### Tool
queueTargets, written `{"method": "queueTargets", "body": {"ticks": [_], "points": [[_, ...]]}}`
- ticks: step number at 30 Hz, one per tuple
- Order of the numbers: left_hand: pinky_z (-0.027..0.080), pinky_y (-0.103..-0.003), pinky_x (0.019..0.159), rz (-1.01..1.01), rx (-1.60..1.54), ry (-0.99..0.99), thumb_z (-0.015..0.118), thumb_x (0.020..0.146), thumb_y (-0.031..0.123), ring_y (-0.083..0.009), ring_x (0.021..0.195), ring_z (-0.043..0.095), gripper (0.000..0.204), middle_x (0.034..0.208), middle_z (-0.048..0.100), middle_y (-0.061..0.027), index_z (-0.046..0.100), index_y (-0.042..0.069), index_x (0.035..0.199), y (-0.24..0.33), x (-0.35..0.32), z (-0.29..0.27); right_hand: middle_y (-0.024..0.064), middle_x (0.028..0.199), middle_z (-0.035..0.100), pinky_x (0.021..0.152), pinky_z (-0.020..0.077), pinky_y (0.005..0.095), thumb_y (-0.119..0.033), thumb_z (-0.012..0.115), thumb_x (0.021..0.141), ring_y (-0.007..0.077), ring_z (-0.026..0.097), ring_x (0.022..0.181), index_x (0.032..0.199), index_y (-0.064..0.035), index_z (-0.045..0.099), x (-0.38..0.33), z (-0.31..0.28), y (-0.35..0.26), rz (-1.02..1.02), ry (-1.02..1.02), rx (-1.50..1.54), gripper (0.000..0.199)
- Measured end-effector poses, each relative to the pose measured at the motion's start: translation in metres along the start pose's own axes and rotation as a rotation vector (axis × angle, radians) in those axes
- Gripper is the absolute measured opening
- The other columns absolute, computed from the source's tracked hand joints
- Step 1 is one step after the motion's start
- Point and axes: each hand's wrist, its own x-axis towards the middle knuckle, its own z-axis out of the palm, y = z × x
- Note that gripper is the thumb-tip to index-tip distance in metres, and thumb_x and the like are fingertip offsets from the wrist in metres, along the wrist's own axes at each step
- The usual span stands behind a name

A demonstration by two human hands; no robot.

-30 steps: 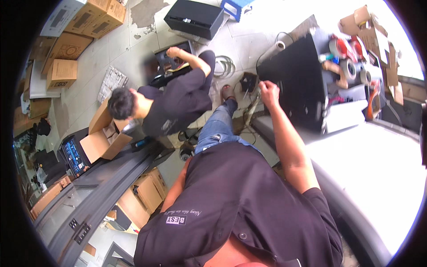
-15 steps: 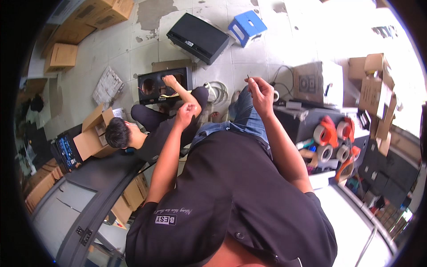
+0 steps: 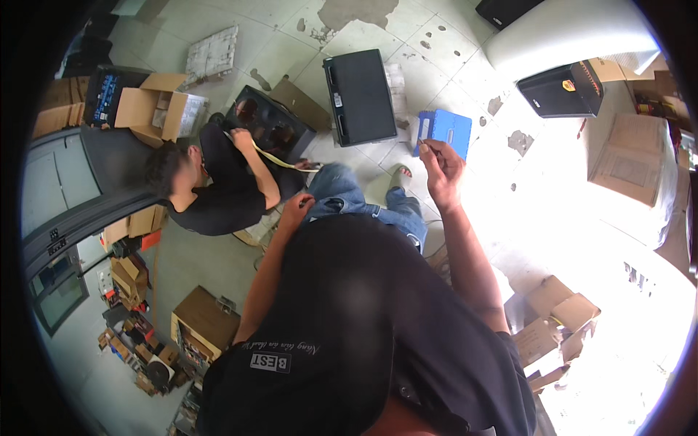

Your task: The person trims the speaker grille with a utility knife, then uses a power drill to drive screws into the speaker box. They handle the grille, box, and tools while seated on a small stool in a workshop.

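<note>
My right hand (image 3: 445,173) is raised in front of me, thumb and fingers pinched on a small thin dark piece too tiny to name. Behind its fingertips stands a blue plastic step stool (image 3: 452,134). Low beside my jeans (image 3: 338,192), my left hand (image 3: 294,211) has its fingers curled; what they hold, if anything, is hidden. Past the stool's left side a black speaker box (image 3: 360,98) lies on the floor, out of reach of both hands.
A co-worker (image 3: 218,185) sits at my left, holding a pale yellow strap (image 3: 273,158) beside an opened black speaker cabinet (image 3: 251,109). An open carton (image 3: 149,109) is behind them. Another black speaker (image 3: 560,91) and a wrapped carton (image 3: 631,163) stand at right, flattened cardboard (image 3: 556,312) nearer.
My body has turned rightward, so the view has swung and the tape-laden bench has left it. My right hand still pinches the small piece; my left hand has dropped to my jeans.
</note>
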Motion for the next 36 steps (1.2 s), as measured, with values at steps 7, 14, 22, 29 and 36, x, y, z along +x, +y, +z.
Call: {"method": "queueTargets", "body": {"ticks": [7, 14, 22, 29, 36], "points": [[0.055, -0.039, 0.090, 0.098, -0.016, -0.338, 0.079, 0.089, 0.039, -0.0266, 0.102, 0.070, 0.040, 0.111, 0.071, -0.0134, 0.073, 0.006, 0.110, 0.151, 0.039, 0.002, 0.0034, 0.077, 0.068, 0.062, 0.0445, 0.0230, -0.012, 0.069, 0.099, 0.0070, 0.059, 0.069, 0.104, 0.0041, 0.072, 0.082, -0.043, 0.016, 0.023, -0.138, -0.104, 0.017], [0.052, -0.048, 0.090, 0.165, 0.100, -0.286, 0.075, 0.088, 0.040, -0.0352, 0.107, 0.065, 0.033, 0.106, 0.066, -0.0152, 0.074, 0.010, 0.103, 0.123, 0.063, 0.075, 0.0057, 0.075, 0.069, 0.067, 0.0487, 0.0277, -0.015, 0.068, 0.097, 0.0116, 0.063, 0.071, 0.098, 0.0049, 0.070, 0.155, 0.020, 0.021, 0.180, -0.422, -0.176, 0.020], [0.051, -0.050, 0.097, 0.036, -0.098, -0.235, 0.055, 0.099, 0.029, -0.0397, 0.109, 0.064, 0.028, 0.112, 0.067, -0.0184, 0.072, 0.009, 0.107, 0.154, 0.058, 0.108, 0.0009, 0.074, 0.065, 0.059, 0.0431, 0.0262, -0.018, 0.069, 0.098, 0.0063, 0.055, 0.066, 0.105, 0.0011, 0.073, 0.210, 0.103, -0.006, 0.208, -0.702, -0.380, 0.021], [0.052, -0.052, 0.095, 0.100, -0.465, 0.020, 0.054, 0.103, 0.027, -0.0417, 0.107, 0.066, 0.030, 0.108, 0.071, -0.0220, 0.074, 0.005, 0.108, 0.181, 0.076, 0.133, 0.0018, 0.074, 0.065, 0.064, 0.0445, 0.0291, -0.022, 0.067, 0.102, 0.0076, 0.055, 0.069, 0.107, -0.0001, 0.072, 0.277, 0.147, 0.010, 0.037, -0.845, -0.605, 0.023], [0.054, -0.048, 0.087, -0.219, -0.675, -0.294, 0.062, 0.100, 0.037, -0.0388, 0.099, 0.069, 0.032, 0.098, 0.072, -0.0182, 0.069, 0.006, 0.099, 0.234, 0.202, 0.183, 0.0098, 0.078, 0.070, 0.067, 0.0483, 0.0303, -0.023, 0.066, 0.101, 0.0110, 0.062, 0.072, 0.104, -0.0006, 0.072, 0.397, 0.163, 0.194, -0.011, -1.324, -0.651, 0.023]]}}
